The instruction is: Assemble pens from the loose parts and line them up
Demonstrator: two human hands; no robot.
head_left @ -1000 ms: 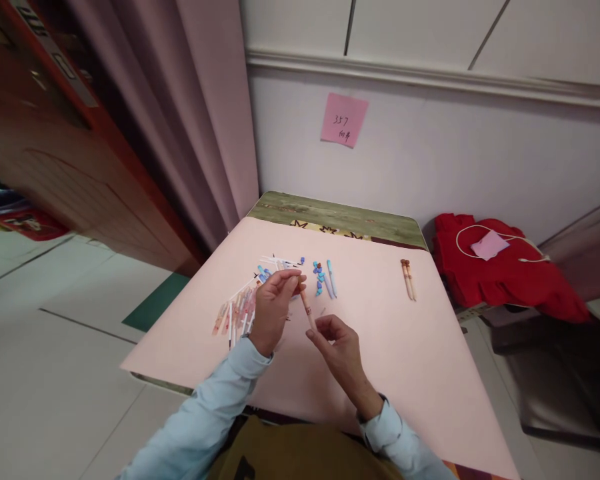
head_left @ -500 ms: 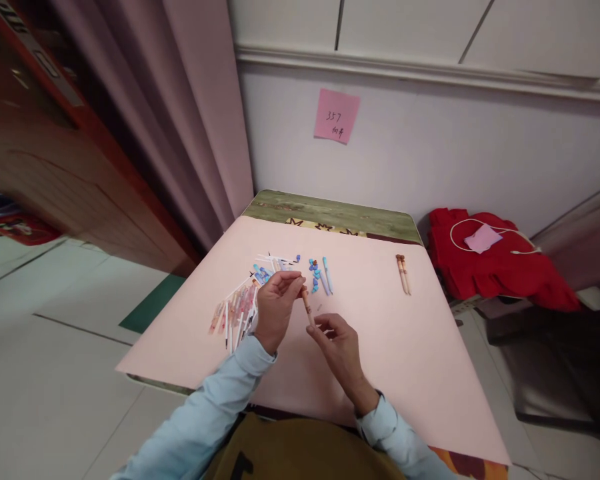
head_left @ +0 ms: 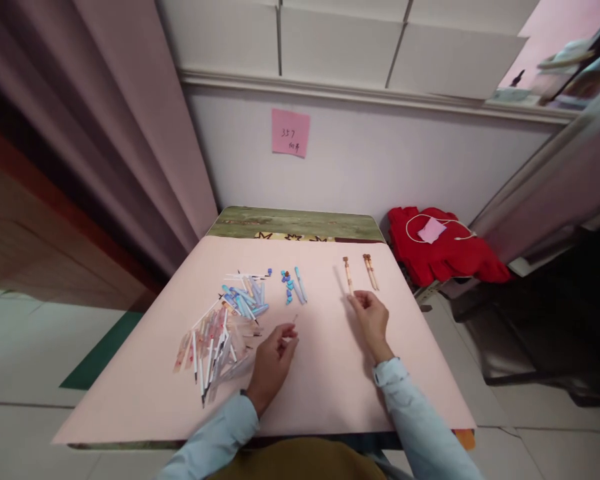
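My right hand (head_left: 371, 321) is closed on the lower end of a beige pen (head_left: 348, 275) with a brown figure on its top. The pen points away from me, to the left of a pair of like beige pens (head_left: 371, 272). My left hand (head_left: 275, 357) is low over the table, fingers half curled and a little apart, with nothing visible in them. Just beyond its fingertips is a tiny pale piece (head_left: 295, 319); I cannot tell whether they touch. Farther off lie blue pens (head_left: 301, 285) beside small blue and brown toppers (head_left: 287, 285).
A heap of blue pen barrels (head_left: 245, 299), pinkish clear barrels (head_left: 213, 330) and white refills (head_left: 203, 377) spreads over the left of the pink-covered table (head_left: 340, 393). A red cloth (head_left: 445, 257) with a white cord lies beyond the right edge. A wall (head_left: 350, 153) stands behind.
My hands have parted. The right hand has carried the beige pen rightward toward the pair, while the left has let go of its top and come down near the tiny piece. The view has turned right.
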